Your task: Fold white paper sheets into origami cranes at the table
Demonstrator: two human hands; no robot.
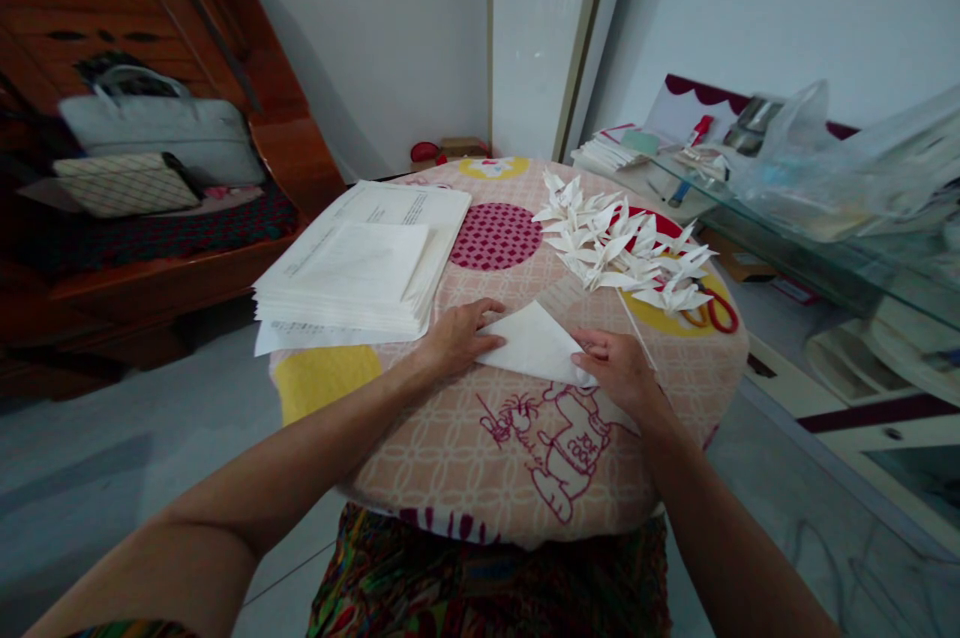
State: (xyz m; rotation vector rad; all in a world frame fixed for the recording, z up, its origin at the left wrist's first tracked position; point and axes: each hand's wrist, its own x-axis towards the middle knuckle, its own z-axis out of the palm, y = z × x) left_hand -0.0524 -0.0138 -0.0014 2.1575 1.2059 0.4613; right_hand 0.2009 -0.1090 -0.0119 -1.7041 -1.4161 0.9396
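Note:
A white sheet of paper, folded into a triangle, lies on the table in front of me with its peak pointing away. My left hand has thumb and fingers closed on its left corner. At the right corner, my right hand pinches the paper between thumb and fingers. Behind the triangle lies a strip of printed paper, partly covered. Farther right is a heap of folded white paper cranes, with several of them overlapping. Red-handled scissors stick out from under the cranes.
A thick stack of printed paper stands at the table's left, smaller white sheets on top. The patterned cloth covers the round table. At right, a glass shelf holds plastic bags. A wooden bench with bags stands at left.

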